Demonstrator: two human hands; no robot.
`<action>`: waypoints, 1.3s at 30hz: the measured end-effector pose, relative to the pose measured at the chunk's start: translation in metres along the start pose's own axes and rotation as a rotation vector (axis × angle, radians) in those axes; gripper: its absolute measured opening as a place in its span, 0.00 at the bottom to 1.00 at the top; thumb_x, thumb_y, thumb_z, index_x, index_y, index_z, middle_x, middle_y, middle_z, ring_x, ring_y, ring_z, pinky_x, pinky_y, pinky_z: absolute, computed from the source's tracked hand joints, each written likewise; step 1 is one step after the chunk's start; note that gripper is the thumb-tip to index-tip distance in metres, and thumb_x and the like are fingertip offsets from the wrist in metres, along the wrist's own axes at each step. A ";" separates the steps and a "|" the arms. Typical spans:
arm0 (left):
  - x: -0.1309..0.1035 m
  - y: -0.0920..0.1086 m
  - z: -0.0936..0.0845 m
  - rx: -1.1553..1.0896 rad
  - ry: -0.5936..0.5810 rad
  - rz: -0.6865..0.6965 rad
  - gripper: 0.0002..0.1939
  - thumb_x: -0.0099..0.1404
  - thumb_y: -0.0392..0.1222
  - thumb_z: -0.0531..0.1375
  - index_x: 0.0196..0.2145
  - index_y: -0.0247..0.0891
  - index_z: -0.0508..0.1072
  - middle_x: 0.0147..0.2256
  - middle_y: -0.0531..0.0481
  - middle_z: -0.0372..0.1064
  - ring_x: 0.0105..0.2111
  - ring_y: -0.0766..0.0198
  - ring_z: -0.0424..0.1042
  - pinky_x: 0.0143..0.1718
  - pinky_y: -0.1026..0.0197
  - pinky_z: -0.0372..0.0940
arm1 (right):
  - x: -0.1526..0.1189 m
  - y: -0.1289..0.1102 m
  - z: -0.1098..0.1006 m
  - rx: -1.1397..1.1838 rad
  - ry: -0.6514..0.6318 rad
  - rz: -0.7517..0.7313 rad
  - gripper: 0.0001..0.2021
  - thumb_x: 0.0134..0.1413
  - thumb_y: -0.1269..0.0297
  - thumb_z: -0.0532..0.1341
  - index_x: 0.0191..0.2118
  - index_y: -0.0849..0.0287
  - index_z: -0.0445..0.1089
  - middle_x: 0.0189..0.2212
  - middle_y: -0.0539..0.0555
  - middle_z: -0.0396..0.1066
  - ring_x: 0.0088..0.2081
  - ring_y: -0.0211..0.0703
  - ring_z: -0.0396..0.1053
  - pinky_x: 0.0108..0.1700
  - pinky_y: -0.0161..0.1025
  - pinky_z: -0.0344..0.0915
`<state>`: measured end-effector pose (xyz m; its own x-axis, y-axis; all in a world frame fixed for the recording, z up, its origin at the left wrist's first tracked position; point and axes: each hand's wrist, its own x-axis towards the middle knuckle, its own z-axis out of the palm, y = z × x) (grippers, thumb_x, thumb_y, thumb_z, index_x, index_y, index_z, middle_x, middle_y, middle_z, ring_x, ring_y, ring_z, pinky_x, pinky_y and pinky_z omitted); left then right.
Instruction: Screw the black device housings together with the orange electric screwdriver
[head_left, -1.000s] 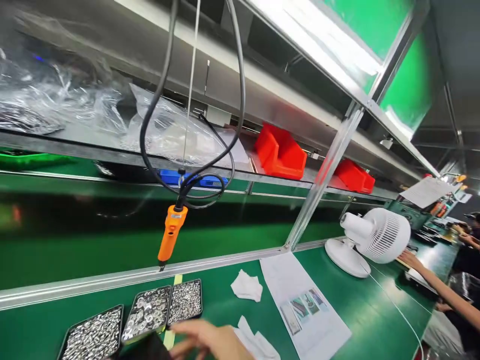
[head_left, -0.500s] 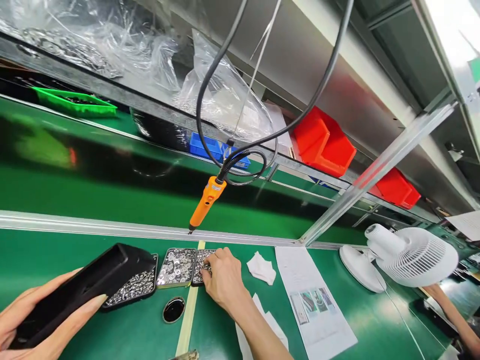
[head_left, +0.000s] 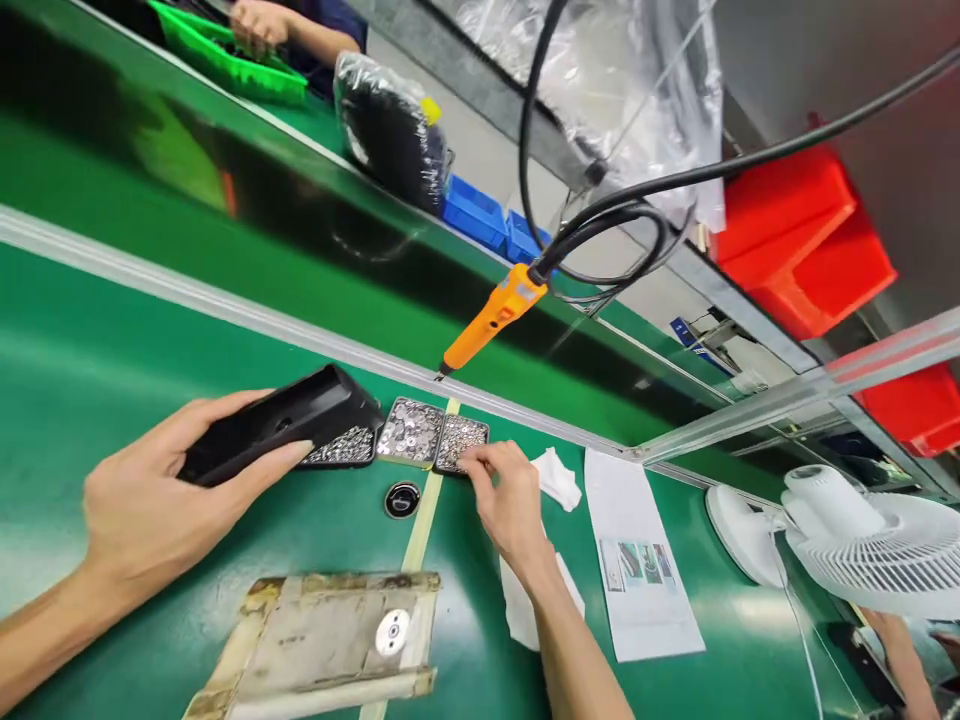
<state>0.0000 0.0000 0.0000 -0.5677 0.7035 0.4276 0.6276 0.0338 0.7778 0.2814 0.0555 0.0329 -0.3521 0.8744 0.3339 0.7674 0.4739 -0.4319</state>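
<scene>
We look down on a green counter (head_left: 112, 360) bounded at the back by a metal rail (head_left: 225, 305). Beyond the rail a darker green belt (head_left: 225, 190) passes under a shelf holding red bins (head_left: 802, 235) and blue bins (head_left: 480, 215). A white fan (head_left: 862, 545) stands at the counter's right end, beside a printed sheet (head_left: 641, 560). Near the front edge lies a worn taped board (head_left: 330, 635) with a small metal disc on it. An orange electric screwdriver (head_left: 491, 320) hangs on a black cable above the rail, just over three small trays of metal parts. The counter to the left of the trays is open; white cloths (head_left: 559, 478) lie to their right. A dark round piece (head_left: 403, 499) lies just in front of the trays. Our left hand (head_left: 150, 500) grips a long black plastic housing (head_left: 277, 435), thumb under, fingers wrapped over, its far end above the left tray (head_left: 341, 450). Our right hand (head_left: 510, 500) rests at the right tray (head_left: 459, 440), fingers pinched together at its edge; we cannot tell whether they hold a part.
</scene>
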 end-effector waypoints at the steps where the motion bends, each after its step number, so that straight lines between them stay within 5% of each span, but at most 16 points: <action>1: 0.000 0.003 0.000 -0.005 0.002 -0.022 0.26 0.62 0.61 0.65 0.54 0.49 0.76 0.46 0.56 0.77 0.43 0.60 0.76 0.53 0.58 0.68 | -0.014 -0.009 -0.006 0.071 -0.012 -0.004 0.05 0.67 0.66 0.63 0.37 0.54 0.75 0.34 0.46 0.77 0.34 0.38 0.69 0.40 0.37 0.66; 3: 0.002 0.006 -0.001 -0.053 0.002 -0.048 0.26 0.61 0.61 0.66 0.53 0.49 0.76 0.46 0.56 0.77 0.43 0.62 0.76 0.54 0.60 0.67 | -0.044 -0.026 -0.015 0.371 -0.031 -0.048 0.04 0.66 0.68 0.65 0.38 0.53 0.75 0.34 0.45 0.78 0.33 0.36 0.70 0.37 0.35 0.66; 6: 0.002 0.008 0.001 -0.116 -0.015 -0.101 0.27 0.59 0.60 0.67 0.53 0.48 0.77 0.46 0.56 0.77 0.43 0.63 0.76 0.53 0.61 0.68 | -0.082 -0.041 -0.012 0.457 -0.044 -0.306 0.05 0.65 0.72 0.64 0.43 0.57 0.75 0.36 0.49 0.79 0.35 0.38 0.73 0.37 0.38 0.67; 11: -0.001 0.006 0.004 -0.149 -0.046 -0.188 0.28 0.58 0.60 0.69 0.54 0.48 0.77 0.45 0.55 0.79 0.41 0.61 0.77 0.50 0.57 0.70 | -0.100 -0.043 0.001 0.232 0.003 -0.410 0.08 0.62 0.73 0.66 0.47 0.60 0.75 0.39 0.54 0.79 0.36 0.42 0.73 0.37 0.41 0.70; 17: -0.003 0.006 0.002 -0.174 -0.068 -0.136 0.27 0.58 0.58 0.69 0.53 0.50 0.77 0.46 0.57 0.78 0.42 0.63 0.77 0.53 0.57 0.69 | -0.110 -0.041 -0.010 -0.133 -0.006 -0.593 0.15 0.67 0.59 0.63 0.53 0.62 0.75 0.52 0.55 0.78 0.44 0.48 0.74 0.39 0.44 0.73; 32: -0.004 0.007 0.001 -0.209 -0.053 -0.035 0.24 0.59 0.57 0.69 0.52 0.51 0.77 0.47 0.59 0.77 0.44 0.65 0.76 0.53 0.62 0.67 | -0.122 -0.043 0.001 0.123 0.057 -0.435 0.21 0.62 0.75 0.63 0.61 0.63 0.71 0.54 0.59 0.76 0.47 0.48 0.74 0.46 0.46 0.76; 39: -0.005 0.014 -0.002 -0.181 -0.074 0.090 0.24 0.62 0.55 0.68 0.53 0.44 0.76 0.45 0.54 0.75 0.43 0.64 0.73 0.50 0.62 0.65 | -0.128 -0.040 0.009 -0.005 0.089 -0.502 0.19 0.63 0.72 0.62 0.59 0.64 0.72 0.52 0.62 0.77 0.46 0.50 0.74 0.43 0.47 0.76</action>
<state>0.0107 -0.0042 0.0094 -0.4691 0.7484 0.4689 0.5641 -0.1546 0.8111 0.2917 -0.0746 -0.0001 -0.6315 0.5264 0.5694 0.5175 0.8329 -0.1960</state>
